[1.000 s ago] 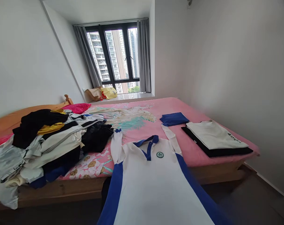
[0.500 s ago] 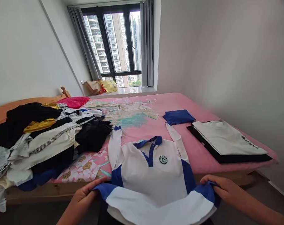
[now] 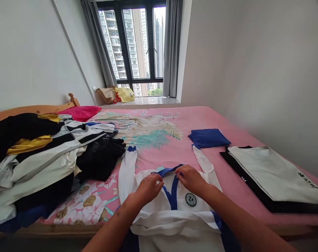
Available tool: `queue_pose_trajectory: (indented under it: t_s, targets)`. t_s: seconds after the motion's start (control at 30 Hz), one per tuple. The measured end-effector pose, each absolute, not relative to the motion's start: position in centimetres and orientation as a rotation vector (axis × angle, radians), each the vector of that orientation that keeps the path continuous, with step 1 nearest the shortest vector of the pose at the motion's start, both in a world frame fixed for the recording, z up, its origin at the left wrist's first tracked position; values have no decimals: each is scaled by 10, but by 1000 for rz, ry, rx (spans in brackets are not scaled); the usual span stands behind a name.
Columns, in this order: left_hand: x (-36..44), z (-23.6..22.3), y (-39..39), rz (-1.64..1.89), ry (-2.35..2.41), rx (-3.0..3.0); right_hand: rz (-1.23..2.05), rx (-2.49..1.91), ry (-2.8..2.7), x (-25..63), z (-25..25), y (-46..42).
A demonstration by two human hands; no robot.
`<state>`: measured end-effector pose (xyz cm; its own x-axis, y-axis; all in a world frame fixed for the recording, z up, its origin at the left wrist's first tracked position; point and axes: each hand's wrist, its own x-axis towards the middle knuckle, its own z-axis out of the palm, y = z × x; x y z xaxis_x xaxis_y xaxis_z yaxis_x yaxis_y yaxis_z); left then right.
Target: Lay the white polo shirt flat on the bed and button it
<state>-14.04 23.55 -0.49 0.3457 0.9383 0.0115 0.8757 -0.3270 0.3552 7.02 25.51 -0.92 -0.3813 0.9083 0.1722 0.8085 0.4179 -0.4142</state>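
A white polo shirt (image 3: 172, 213) with blue collar, blue side panels and a round chest badge lies face up at the near edge of the pink bed (image 3: 180, 122). Its long sleeves stretch up the bed and its lower part is bunched up near me. My left hand (image 3: 148, 187) rests on the left side of the blue collar, fingers curled onto the cloth. My right hand (image 3: 192, 178) pinches the right side of the collar.
A big heap of unfolded clothes (image 3: 40, 157) covers the bed's left side. To the right lie a folded blue garment (image 3: 208, 138) and a folded white shirt (image 3: 277, 175) on a black one. Bags (image 3: 114, 94) sit on the window ledge. A wall runs along the right.
Both hands let go of the shirt's lower hem and moved up to the collar. The hem now lies bunched near me. The camera came closer and tilted down.
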Motion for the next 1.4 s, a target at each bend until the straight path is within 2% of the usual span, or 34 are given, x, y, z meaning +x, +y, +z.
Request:
queue_pose_trajectory:
  t_s: [0.1, 0.2, 0.5, 0.67, 0.77, 0.87, 0.93, 1.03, 1.2, 1.27, 1.4]
  targets:
    - [-117, -27, 273, 146, 1790, 2383, 172, -1587, -2467, 49, -23, 290]
    - [-110, -43, 300, 55, 1867, 2382, 104, -1661, -2549, 42, -35, 317]
    - [-121, -33, 400, -125, 1901, 2082, 346, -1914, -2455, 65, -51, 384]
    - [-125, -68, 416, 41, 1839, 1928, 594, -1893, -2337, 78, -70, 394]
    - [-135, -82, 404, 205, 1753, 1928, 997, -1626, -2163, 99, -81, 392]
    - [-146, -74, 388, 324, 1538, 2035, 1407, -1332, -1914, 118, -81, 387]
    - [-149, -62, 378, 301, 1253, 2256, 1505, -1265, -1937, 124, -73, 384]
    - [-149, -42, 370, 64, 998, 2558, 1349, -1232, -2224, 123, -62, 385]
    - [-155, -19, 371, -337, 1141, 2578, 908, -1342, -2440, 126, -64, 386]
    - [-159, -14, 373, -272, 1132, 2569, 915, -1379, -2360, 130, -70, 384]
    - [-163, -26, 369, 170, 1164, 2542, 981, -1460, -2228, 127, -80, 378]
